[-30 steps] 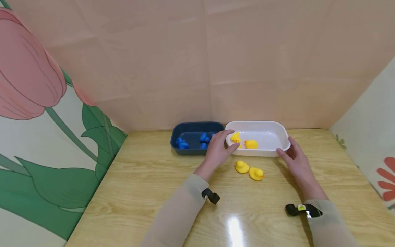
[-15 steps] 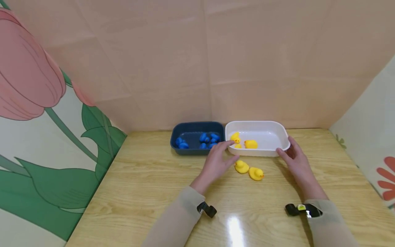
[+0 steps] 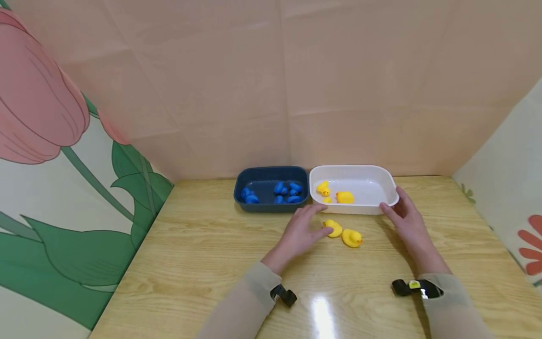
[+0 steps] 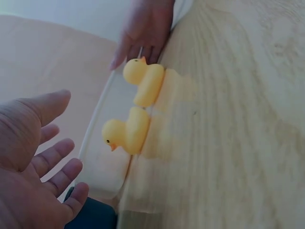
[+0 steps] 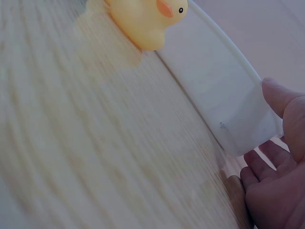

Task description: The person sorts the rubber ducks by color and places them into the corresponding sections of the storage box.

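Observation:
My left hand (image 3: 298,231), fingers spread and holding nothing, hovers beside the nearer-left yellow rubber duck (image 3: 334,228). In the left wrist view a gap shows between the fingers and that duck (image 4: 125,132). A second rubber duck (image 3: 351,238) sits just to its right on the table. Behind both ducks stands a white tray (image 3: 360,208) with several yellow ducks (image 3: 345,197) in its left part. At the tray's front right corner my right hand (image 3: 406,223) grips it, thumb at the rim and fingers round the end, as the right wrist view also shows.
A dark blue tray (image 3: 271,208) with several small blue toys (image 3: 279,188) stands against the white tray's left side. Both trays are near the table's back edge, close to a pinkish sheet (image 3: 288,94). The wooden table (image 3: 190,263) extends in front.
My left hand has drawn back from inside the white tray's left end, down toward the ducks on the table. The right hand has stayed at the tray's corner.

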Demonstrator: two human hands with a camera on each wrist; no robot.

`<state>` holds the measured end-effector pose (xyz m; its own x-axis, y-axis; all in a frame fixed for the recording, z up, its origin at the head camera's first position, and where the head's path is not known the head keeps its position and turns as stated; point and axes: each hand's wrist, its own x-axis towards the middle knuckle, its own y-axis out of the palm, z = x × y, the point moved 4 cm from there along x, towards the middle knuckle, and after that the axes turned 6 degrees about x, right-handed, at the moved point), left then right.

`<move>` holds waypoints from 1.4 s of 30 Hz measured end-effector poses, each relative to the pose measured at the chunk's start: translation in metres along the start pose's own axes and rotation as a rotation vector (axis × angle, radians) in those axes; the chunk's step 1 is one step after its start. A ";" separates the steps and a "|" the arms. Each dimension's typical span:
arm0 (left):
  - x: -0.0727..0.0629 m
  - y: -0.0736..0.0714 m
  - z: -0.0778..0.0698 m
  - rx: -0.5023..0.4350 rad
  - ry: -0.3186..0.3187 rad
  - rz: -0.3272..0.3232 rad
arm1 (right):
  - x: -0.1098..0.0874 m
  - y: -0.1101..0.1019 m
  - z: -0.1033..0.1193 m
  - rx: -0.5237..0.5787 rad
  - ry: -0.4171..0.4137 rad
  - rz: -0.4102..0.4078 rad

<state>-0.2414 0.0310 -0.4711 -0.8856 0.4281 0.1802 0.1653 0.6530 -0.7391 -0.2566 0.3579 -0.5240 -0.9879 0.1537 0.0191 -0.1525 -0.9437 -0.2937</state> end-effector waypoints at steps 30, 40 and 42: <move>0.008 0.035 0.024 0.029 0.011 0.105 | -0.001 0.002 0.003 -0.009 -0.007 -0.012; 0.012 0.038 0.024 0.098 0.011 0.104 | -0.001 0.003 0.004 0.005 0.006 -0.012; 0.012 0.038 0.024 0.109 0.008 0.102 | -0.001 0.003 0.004 0.006 0.005 -0.011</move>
<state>-0.2567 0.0460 -0.5124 -0.8629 0.4942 0.1057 0.2056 0.5343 -0.8199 -0.2566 0.3534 -0.5207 -0.9860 0.1661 0.0174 -0.1640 -0.9436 -0.2876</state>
